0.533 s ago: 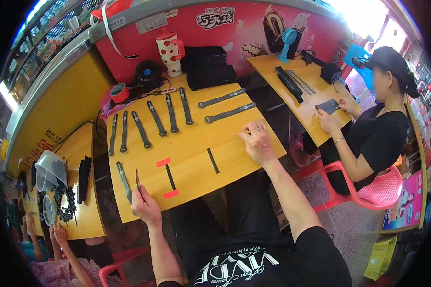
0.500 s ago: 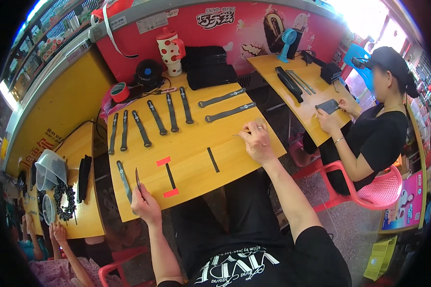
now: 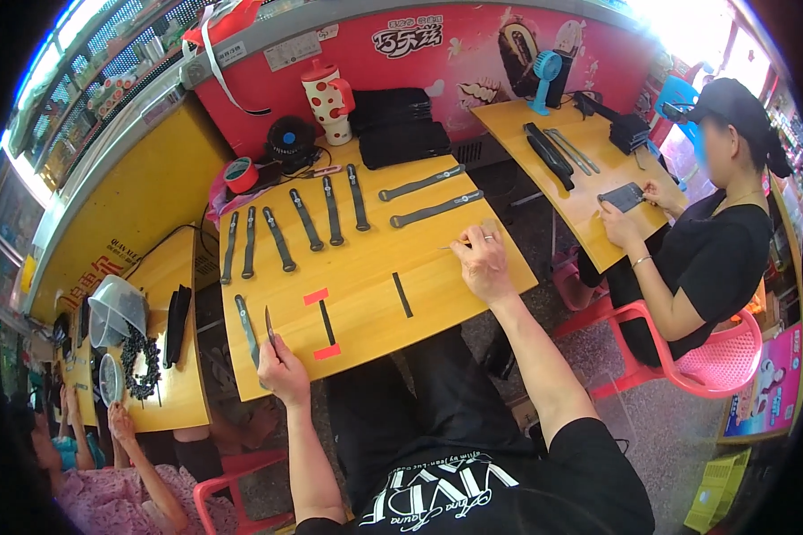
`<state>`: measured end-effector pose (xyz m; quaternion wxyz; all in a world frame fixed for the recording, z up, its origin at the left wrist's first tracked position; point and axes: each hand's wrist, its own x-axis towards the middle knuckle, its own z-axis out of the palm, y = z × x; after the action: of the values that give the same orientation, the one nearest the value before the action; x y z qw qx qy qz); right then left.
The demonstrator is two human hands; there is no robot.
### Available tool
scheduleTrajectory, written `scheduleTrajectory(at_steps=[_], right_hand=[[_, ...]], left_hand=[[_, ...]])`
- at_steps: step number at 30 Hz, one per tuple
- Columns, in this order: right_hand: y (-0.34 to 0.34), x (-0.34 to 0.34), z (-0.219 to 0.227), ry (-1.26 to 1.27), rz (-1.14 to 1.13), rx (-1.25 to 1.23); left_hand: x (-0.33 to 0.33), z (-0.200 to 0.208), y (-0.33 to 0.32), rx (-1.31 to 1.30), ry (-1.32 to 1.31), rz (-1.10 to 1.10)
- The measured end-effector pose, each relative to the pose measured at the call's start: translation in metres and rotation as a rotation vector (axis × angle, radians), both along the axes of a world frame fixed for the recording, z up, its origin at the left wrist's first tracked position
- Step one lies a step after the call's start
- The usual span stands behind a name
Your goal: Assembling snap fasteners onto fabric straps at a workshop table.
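Observation:
At the near left corner of the yellow table, my left hand (image 3: 283,373) pinches a thin dark strip (image 3: 269,323), seen almost edge-on. Beside it lies a dark grey strap (image 3: 246,323). My right hand (image 3: 486,267) is over the right side of the table, fingers closed on a small thin pointed thing (image 3: 446,247) whose kind I cannot make out. Between my hands, a black strip (image 3: 327,323) lies with red tape (image 3: 316,296) at its ends. To its right is another bare black strip (image 3: 403,295). Several grey straps (image 3: 305,219) with rounded ends lie in a row farther back.
Along the back stand a spotted tumbler (image 3: 328,100), a black fan (image 3: 291,143), a red tape roll (image 3: 240,175) and stacked black cloths (image 3: 405,143). A co-worker (image 3: 718,214) handles a dark piece at the right table (image 3: 589,209). Left is another table (image 3: 184,392) with baskets.
The whole view has shifted slightly to the right. Both hands keep nearly the same places over the table, still pinching. The straps and strips on it lie as before.

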<state>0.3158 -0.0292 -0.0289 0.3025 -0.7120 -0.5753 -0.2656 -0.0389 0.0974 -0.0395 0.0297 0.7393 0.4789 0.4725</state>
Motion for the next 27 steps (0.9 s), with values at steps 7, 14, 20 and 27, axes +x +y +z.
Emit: scheduleTrajectory(at_steps=[7,14,20,27], right_hand=[[0.000,-0.002,0.000,-0.012,-0.030,-0.002],[-0.002,-0.002,0.000,-0.065,0.015,0.027],[-0.006,-0.006,0.008,-0.176,0.157,0.010],[-0.005,-0.006,0.008,-0.163,0.111,-0.064]], left_hand=[[-0.001,-0.001,0.000,0.003,0.030,0.042],[-0.001,0.001,-0.001,-0.022,0.040,0.032],[-0.001,0.001,0.001,0.019,0.056,0.031],[0.000,0.001,-0.003,-0.006,0.041,0.001]])
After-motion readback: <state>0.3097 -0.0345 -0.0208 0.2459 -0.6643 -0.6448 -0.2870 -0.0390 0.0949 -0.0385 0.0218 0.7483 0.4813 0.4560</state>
